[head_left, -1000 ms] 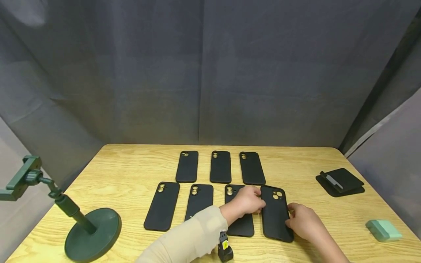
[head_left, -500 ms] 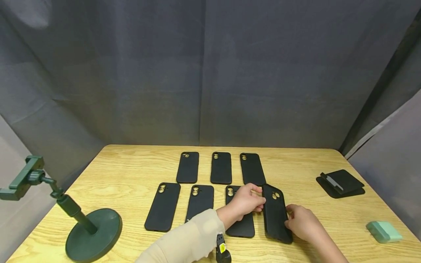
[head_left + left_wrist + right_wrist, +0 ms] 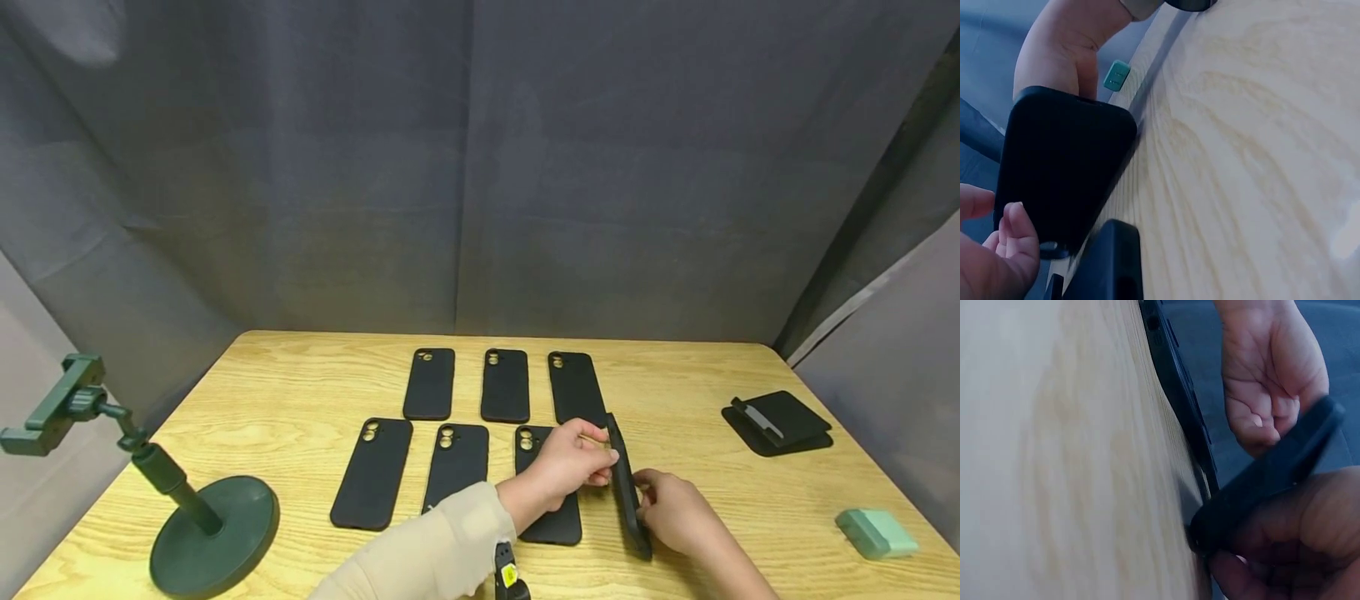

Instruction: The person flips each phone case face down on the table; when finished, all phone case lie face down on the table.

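Black phone case (image 3: 624, 487) now stands on its edge beside the flat case (image 3: 546, 492); my left hand (image 3: 567, 460) and right hand (image 3: 672, 510) pinch it, flipping it over.

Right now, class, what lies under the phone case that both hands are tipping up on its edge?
Under the tilted phone case only bare wooden table shows. Its lower long edge rests there. The left hand and right hand hide part of that spot.
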A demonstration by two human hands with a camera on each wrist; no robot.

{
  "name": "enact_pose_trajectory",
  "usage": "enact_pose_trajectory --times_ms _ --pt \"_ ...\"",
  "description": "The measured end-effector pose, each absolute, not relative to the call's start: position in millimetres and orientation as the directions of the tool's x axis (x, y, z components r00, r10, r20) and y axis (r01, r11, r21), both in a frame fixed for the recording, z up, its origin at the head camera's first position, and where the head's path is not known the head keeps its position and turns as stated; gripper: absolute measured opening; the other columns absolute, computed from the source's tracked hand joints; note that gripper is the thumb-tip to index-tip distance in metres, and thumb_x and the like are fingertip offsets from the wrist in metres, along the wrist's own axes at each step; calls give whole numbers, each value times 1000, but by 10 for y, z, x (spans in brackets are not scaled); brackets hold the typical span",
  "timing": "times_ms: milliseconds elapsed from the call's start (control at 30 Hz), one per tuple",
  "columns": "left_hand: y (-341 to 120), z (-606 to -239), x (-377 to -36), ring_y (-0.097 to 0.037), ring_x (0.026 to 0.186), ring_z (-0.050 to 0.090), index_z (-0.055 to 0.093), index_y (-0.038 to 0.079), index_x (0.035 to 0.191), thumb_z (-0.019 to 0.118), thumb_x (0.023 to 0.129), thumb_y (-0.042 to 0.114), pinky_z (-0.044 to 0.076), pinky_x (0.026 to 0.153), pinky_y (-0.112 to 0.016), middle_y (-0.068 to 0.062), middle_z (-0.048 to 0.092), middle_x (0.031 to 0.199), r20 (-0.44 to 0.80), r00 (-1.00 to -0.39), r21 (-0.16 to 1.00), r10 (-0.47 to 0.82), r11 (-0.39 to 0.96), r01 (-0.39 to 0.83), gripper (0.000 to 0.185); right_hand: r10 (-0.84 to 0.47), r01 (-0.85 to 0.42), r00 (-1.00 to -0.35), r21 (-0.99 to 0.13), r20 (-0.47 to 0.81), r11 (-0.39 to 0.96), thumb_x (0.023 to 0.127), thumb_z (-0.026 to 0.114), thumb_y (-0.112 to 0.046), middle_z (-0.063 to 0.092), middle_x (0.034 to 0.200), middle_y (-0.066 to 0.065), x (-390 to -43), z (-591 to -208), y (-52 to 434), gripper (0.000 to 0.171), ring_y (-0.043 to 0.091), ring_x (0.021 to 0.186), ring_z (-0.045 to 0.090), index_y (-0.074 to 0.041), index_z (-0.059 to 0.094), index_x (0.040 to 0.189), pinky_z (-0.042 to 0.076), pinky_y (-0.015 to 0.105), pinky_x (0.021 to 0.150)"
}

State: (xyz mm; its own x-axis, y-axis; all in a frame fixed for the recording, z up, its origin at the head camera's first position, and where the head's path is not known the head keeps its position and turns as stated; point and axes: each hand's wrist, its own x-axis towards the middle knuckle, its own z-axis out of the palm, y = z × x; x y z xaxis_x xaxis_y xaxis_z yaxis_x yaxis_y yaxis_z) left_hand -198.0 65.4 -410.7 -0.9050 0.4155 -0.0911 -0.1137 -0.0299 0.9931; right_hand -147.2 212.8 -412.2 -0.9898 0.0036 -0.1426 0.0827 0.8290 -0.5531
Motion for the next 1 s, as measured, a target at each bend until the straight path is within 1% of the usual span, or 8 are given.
enact_pose_trajectory --times_ms 133,200,267,433,667,767,900,1000 --pt "661 -4075 -1938 -8 53 52 54 0 102 64 84 1 50 54 -21 0 55 65 -94 -909 995 407 -1 -104 20 -18 63 -990 -558 -139 827 85 56 -3 60 74 3 -1491 -4129 2079 27 18 67 53 6 60 109 40 29 58" --pt "660 -4053 -1917 -8 53 52 54 0 102 65 83 3 50 53 -21 1 54 65 -93 -913 995 397 9 -97 22 -27 54 -991 -562 -135 825 85 58 -6 63 77 4 -1499 -4131 2065 23 20 72 55 3 62 106 42 31 61" --pt "659 -4034 -1902 -9 53 52 54 2 100 66 82 4 49 52 -21 0 54 64 -90 -919 996 384 18 -90 22 -24 54 -991 -565 -130 823 85 58 -7 62 74 3 -1497 -4136 2053 18 19 71 55 1 63 101 41 31 60" --pt "662 -3998 -1888 -11 50 51 53 7 97 69 80 6 48 51 -23 -1 54 64 -85 -932 996 352 55 -70 23 -21 57 -992 -582 -127 811 86 58 -6 62 76 5 -1495 -4145 2023 17 21 73 55 1 63 100 42 32 62" --pt "675 -4002 -1895 -11 52 53 54 5 97 70 79 5 51 53 -27 -1 56 69 -94 -940 993 329 101 -64 24 -35 51 -991 -604 -129 795 87 58 -7 66 86 10 -1504 -4149 2002 18 26 84 61 2 63 102 45 36 67" --pt "683 -4009 -1894 -12 52 55 54 6 97 70 79 5 52 54 -29 -1 56 69 -98 -940 993 326 101 -69 24 -17 78 -989 -615 -147 785 86 59 -8 65 81 6 -1501 -4143 2017 20 22 78 58 1 63 104 42 32 64" --pt "695 -4003 -1890 -13 52 57 53 7 96 70 79 5 53 54 -30 -1 57 69 -96 -935 993 341 95 -68 24 21 129 -986 -661 -168 739 84 56 -5 57 70 4 -1466 -4105 2072 30 18 63 50 6 60 112 37 27 56" --pt "702 -3999 -1890 -13 52 57 53 8 96 70 80 5 53 55 -32 -2 57 69 -99 -935 993 341 99 -69 23 43 144 -986 -687 -162 712 84 55 -6 55 67 4 -1434 -4040 2119 35 17 58 51 10 56 116 39 26 51"
